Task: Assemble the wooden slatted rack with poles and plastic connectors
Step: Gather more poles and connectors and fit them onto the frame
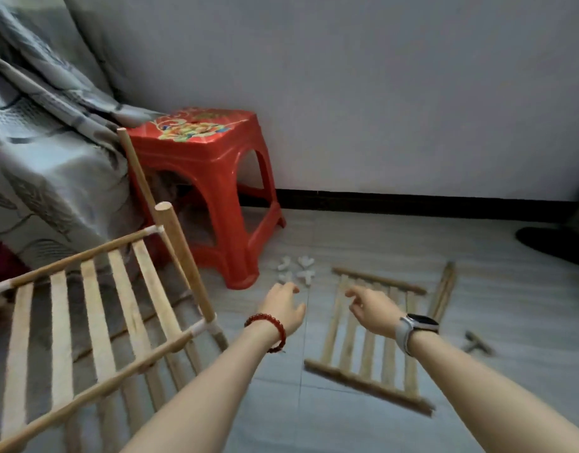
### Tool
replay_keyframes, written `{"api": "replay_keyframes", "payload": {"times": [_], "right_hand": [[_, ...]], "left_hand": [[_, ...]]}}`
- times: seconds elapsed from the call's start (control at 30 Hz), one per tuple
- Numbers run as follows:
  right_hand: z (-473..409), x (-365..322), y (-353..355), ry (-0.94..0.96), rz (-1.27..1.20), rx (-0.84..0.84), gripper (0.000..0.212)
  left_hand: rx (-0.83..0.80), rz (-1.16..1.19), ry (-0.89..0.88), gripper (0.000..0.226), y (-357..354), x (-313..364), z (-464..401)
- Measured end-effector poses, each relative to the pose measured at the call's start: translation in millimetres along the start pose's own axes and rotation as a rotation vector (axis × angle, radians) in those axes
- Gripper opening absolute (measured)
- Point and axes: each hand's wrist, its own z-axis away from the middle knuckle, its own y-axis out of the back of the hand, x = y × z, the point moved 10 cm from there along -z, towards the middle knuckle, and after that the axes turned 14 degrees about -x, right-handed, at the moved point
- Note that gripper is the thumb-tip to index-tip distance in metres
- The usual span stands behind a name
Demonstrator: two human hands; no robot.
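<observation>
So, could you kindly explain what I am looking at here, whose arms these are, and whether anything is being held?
There is one picture, from a camera worn on a person's head, looking down at their own arms. No machine is involved. The left hand, with a red bracelet, and the right hand, with a watch, both reach forward, holding nothing. On the floor lie a loose slatted panel, four white plastic connectors and spare poles. At left stands the partly built rack, beside a red stool.

Dim, soft light; perhaps motion-blurred
</observation>
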Motion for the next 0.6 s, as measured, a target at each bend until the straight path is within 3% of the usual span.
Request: {"api": "replay_keyframes", "payload": {"times": [0.23,0.43,0.6], "right_hand": [[-128,49,-23,-0.049,-0.12,0.041,0.036],[-239,66,-60,-0.028,-0.072,-0.054,0.044],[-298,62,-77,0.019,0.034,-0.071,0.051]], "left_hand": [[0.003,0.032,0.148,0.044,-33,-58,-113],[0.014,0.121,0.334,0.051,-65,-122,-200],[0.024,-0.02,0.207,0.071,-73,-132,-265]]}}
